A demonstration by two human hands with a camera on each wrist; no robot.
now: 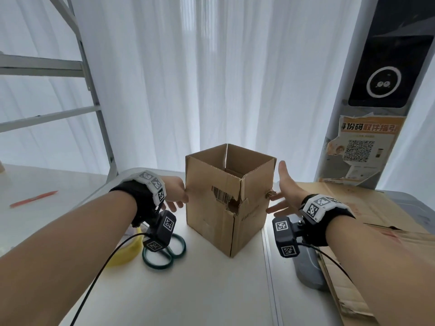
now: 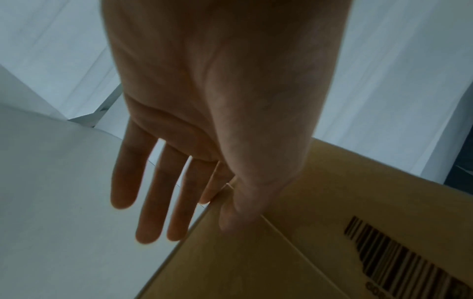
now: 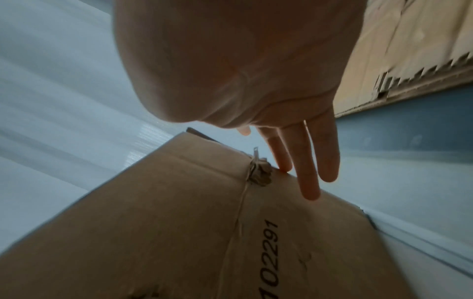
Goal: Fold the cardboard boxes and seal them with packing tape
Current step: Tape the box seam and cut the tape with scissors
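In the head view the left wrist camera covers the blades of the green-handled scissors (image 1: 164, 252) and much of the yellow tape roll (image 1: 124, 250) beside them, while the box (image 1: 226, 198) hides the tips of the left hand (image 1: 174, 194) where they meet its side. The flattened cardboard (image 1: 376, 231) on the desk (image 1: 211, 290) is cut off by the right and bottom edges, and a grey object (image 1: 308, 271) under the right wrist camera is too hidden to name. The right wrist view is blurred, the printed number on the box runs off its bottom edge, and the thumb of the right hand (image 3: 243, 70) is out of sight.
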